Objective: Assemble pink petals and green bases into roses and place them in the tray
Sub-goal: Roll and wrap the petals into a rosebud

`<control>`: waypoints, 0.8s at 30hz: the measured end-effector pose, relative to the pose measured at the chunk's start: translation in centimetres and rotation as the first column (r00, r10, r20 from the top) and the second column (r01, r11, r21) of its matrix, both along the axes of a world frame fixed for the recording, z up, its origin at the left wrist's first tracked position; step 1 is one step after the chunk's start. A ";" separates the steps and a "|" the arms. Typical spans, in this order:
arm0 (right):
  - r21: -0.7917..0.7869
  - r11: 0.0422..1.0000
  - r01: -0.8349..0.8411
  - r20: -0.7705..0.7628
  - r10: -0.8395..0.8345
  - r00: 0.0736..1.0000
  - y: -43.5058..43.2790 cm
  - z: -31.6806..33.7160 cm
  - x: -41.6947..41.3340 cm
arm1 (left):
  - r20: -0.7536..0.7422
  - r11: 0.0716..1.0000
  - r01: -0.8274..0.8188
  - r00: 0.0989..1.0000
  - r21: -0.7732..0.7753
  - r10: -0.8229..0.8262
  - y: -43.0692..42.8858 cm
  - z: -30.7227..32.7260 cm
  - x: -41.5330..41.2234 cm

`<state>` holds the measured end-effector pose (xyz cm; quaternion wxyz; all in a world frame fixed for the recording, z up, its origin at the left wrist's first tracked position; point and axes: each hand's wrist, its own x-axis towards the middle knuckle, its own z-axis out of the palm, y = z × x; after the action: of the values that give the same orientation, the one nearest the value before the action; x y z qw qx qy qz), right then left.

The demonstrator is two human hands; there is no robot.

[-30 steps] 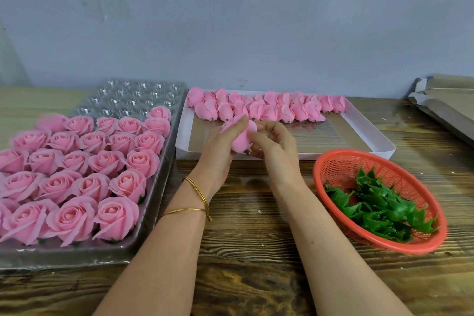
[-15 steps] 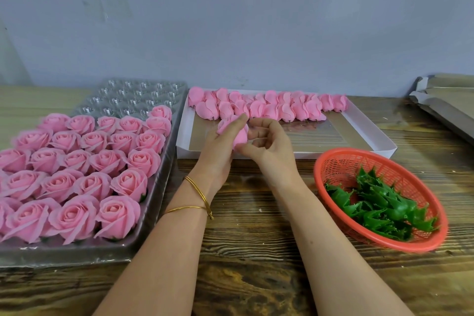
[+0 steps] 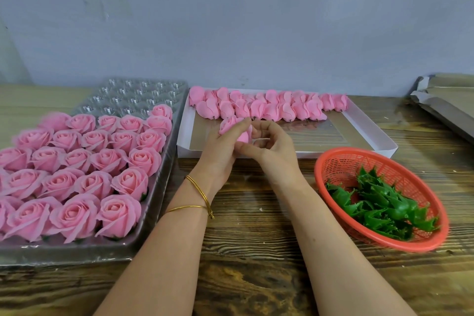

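While most of the tray [image 3: 77,254] already holds finished roses [image 3: 77,215] and only its far pockets stand bare, the left hand [image 3: 220,151] and right hand [image 3: 269,146] together grip one pink petal bud [image 3: 229,124] over the white box [image 3: 333,154], with green bases [image 3: 379,208] waiting in the red basket [image 3: 410,247].

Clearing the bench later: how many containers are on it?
3: clear tray, left, holding roses; white box, centre back, with petals; orange basket, right, with green bases. Folded cardboard far right is unclear.

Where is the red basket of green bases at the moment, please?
In the head view, the red basket sits at the right of the wooden table, just in front of the white box.
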<state>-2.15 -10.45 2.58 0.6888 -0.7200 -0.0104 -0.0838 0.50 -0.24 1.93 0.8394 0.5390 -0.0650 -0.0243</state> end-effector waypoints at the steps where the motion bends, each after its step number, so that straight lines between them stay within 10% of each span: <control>1: 0.010 1.000 -0.004 -0.014 0.004 1.000 -0.1 0.0 0.0 | -0.021 1.000 -0.008 1.000 -0.006 0.008 0.0 0.0 0.1; 24: 0.099 0.995 -0.013 -0.039 0.017 0.999 -0.3 -0.1 0.2 | 0.024 0.981 -0.036 0.999 0.188 0.032 0.2 -0.6 0.1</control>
<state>-1.99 -10.80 2.46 0.7244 -0.6863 0.0024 -0.0647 0.55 -0.09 1.37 0.7842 0.6174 -0.0620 -0.0102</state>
